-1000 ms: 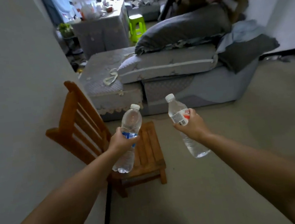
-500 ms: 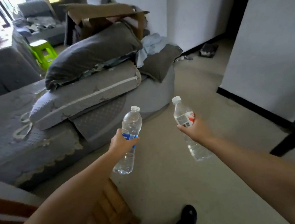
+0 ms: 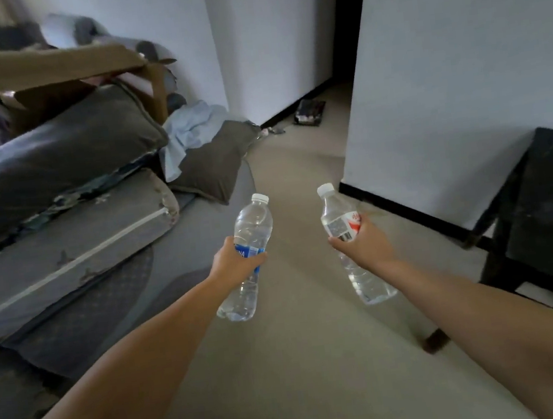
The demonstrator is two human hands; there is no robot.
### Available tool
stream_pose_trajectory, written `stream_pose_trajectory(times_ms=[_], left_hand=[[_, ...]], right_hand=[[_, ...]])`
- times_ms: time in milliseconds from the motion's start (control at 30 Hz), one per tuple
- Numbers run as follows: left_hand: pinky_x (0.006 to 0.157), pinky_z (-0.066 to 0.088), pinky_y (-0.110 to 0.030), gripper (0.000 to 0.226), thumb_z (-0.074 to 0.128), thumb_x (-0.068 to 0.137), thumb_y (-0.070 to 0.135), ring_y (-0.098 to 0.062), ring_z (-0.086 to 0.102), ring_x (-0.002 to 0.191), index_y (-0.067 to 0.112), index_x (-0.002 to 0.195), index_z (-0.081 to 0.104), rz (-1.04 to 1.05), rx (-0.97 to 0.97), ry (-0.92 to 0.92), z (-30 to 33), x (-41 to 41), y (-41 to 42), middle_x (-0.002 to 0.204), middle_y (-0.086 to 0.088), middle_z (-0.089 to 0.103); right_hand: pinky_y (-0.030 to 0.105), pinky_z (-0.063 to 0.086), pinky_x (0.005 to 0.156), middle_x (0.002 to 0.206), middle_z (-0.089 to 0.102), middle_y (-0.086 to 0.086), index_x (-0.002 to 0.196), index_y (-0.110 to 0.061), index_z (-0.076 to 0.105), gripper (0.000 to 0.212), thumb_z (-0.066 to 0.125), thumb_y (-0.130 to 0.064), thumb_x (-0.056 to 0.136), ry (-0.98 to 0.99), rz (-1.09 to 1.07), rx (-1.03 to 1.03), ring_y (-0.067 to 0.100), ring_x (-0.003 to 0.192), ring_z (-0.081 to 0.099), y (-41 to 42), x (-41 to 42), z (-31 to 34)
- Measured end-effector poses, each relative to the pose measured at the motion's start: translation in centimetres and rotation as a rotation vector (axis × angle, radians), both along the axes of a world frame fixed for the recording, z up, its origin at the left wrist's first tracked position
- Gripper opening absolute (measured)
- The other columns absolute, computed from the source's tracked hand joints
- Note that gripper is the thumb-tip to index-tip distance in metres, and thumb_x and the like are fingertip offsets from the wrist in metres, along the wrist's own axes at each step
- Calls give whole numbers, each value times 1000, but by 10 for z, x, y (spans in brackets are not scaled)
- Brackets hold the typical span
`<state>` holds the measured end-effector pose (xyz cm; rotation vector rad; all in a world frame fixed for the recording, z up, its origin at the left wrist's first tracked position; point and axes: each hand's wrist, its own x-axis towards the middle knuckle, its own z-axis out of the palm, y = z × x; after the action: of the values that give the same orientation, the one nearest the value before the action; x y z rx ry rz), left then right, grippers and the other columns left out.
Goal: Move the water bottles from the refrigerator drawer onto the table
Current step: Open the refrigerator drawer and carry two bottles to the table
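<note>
My left hand (image 3: 233,262) grips a clear water bottle with a blue label (image 3: 249,226) around its middle, cap tilted up and to the right. My right hand (image 3: 361,244) grips a second clear water bottle with a red and white label (image 3: 336,216), cap tilted up and to the left. Both bottles hang over the beige floor in front of me. A dark table (image 3: 550,205) stands at the right against the white wall. The refrigerator drawer is out of view.
A grey sofa (image 3: 68,267) piled with cushions and a cardboard box (image 3: 56,72) fills the left side. A white wall (image 3: 459,68) juts out on the right with a dark doorway behind it. A small dark object (image 3: 309,112) lies on the floor far ahead.
The view has swung to the right: the wooden chair has left the frame and the dark table has come in at the right. Both hands keep holding their bottles.
</note>
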<state>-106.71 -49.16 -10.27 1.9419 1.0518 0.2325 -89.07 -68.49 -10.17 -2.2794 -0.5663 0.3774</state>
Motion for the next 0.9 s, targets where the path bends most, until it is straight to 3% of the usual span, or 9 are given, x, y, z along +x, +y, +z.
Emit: stream_pose_trajectory(times_ms=[100, 233, 367, 533, 667, 800, 900], left_hand=[[63, 44, -21, 47, 75, 74, 35, -13, 62, 83, 16, 112, 55, -84, 5, 15, -5, 54, 22, 95, 1, 66], [68, 46, -25, 57, 77, 69, 41, -14, 63, 86, 18, 117, 55, -206, 12, 27, -11, 129, 65, 98, 1, 66], [75, 45, -28, 53, 75, 75, 34, -16, 61, 90, 18, 120, 52, -324, 35, -20, -1, 214, 114, 101, 1, 63], [69, 45, -25, 52, 76, 73, 32, -17, 61, 93, 17, 117, 52, -480, 26, -24, 20, 314, 165, 101, 2, 63], [80, 44, -33, 58, 76, 76, 29, -19, 56, 94, 16, 125, 46, -557, -15, -2, 20, 377, 173, 106, -1, 58], [77, 40, -30, 52, 72, 82, 18, -15, 52, 86, 11, 125, 44, -640, -139, -9, 16, 439, 157, 103, -3, 55], [82, 44, -32, 53, 75, 80, 22, -20, 56, 92, 12, 123, 45, -716, -164, 12, 9, 493, 137, 108, -6, 59]], right_hand=[[32, 46, 76, 108, 62, 4, 120, -14, 47, 65, 77, -46, 72, -9, -60, 12, 21, 87, 60, 13, 38, -4], [30, 44, 80, 114, 59, 5, 127, -9, 43, 68, 77, -38, 75, -18, -137, 21, 25, 100, 60, 37, 91, -3], [36, 49, 84, 119, 58, 7, 130, -11, 41, 75, 75, -46, 73, -50, -266, 10, 26, 103, 60, 70, 151, 0], [31, 46, 78, 116, 58, 6, 131, -12, 40, 76, 76, -46, 74, -17, -444, 53, 22, 97, 59, 106, 209, 13], [33, 50, 79, 113, 59, 3, 131, -14, 40, 75, 75, -47, 74, 20, -530, 62, 18, 92, 59, 116, 241, 10], [28, 43, 77, 108, 55, -2, 131, -14, 41, 70, 75, -42, 77, 28, -609, 39, 14, 89, 53, 109, 278, 11], [30, 48, 80, 111, 58, 0, 130, -16, 41, 70, 76, -44, 76, 43, -681, 46, 16, 92, 57, 96, 317, 6]])
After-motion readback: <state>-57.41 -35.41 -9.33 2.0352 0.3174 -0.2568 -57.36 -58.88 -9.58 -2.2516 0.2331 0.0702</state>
